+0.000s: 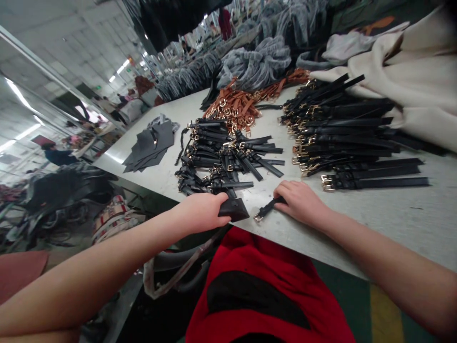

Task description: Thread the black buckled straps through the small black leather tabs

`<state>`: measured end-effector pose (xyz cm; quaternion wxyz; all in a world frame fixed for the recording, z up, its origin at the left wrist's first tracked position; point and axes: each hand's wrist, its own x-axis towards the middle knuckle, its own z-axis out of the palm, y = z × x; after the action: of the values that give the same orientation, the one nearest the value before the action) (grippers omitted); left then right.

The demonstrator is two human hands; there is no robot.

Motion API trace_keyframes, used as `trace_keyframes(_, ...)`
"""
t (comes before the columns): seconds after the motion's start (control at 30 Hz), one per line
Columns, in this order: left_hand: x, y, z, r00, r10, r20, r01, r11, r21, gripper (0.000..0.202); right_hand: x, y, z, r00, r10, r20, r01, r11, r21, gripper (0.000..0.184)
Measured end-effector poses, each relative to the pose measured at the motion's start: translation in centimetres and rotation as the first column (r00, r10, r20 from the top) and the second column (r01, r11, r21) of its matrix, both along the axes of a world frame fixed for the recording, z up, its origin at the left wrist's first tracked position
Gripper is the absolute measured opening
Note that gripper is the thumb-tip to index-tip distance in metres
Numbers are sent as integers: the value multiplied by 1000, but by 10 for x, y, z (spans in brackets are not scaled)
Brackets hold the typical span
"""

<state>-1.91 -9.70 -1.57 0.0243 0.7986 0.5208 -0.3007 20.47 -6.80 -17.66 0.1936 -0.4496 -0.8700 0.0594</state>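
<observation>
My left hand (202, 209) is closed on a dark triangular leather piece (235, 209) at the near edge of the white table (392, 214). My right hand (300, 202) lies closed over the end of a short black strap with a metal buckle (266, 209), pressing it against the table. The two hands sit side by side, a little apart. Just beyond them lies a heap of short black buckled straps (224, 157).
Long black belts with gold buckles (342, 128) are stacked at the right, brown straps (239, 102) behind, flat dark leather pieces (152, 145) at the left. Cream fabric (410, 76) and grey bundles (257, 64) lie at the back. Other people work far off at the left.
</observation>
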Motion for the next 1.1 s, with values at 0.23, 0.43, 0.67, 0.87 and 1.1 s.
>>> trace_keyframes(0.23, 0, -4, -6, 1000, -12, 5, 12, 1000, -17, 43, 7, -4, 2, 990, 136, 29, -136, 991, 4, 24)
trace_keyframes(0.43, 15, -2, -12, 999, -33, 8, 33, 998, -44, 45, 9, 3, -9, 988, 122, -93, -132, 985, -110, 22)
trace_keyframes(0.67, 37, 8, -21, 999, -39, 18, 40, 998, -40, 45, 8, 2, -8, 993, 40, -111, -58, 984, -166, 21)
trace_keyframes(0.87, 32, -4, -22, 998, -62, -30, 61, 998, -26, 44, 6, 0, -5, 998, 19, -56, -28, 986, -162, 22)
trace_keyframes(1.1, 36, -4, -21, 997, -72, 2, 72, 997, -13, 42, 3, -10, -4, 999, -49, -17, 46, 987, -154, 25)
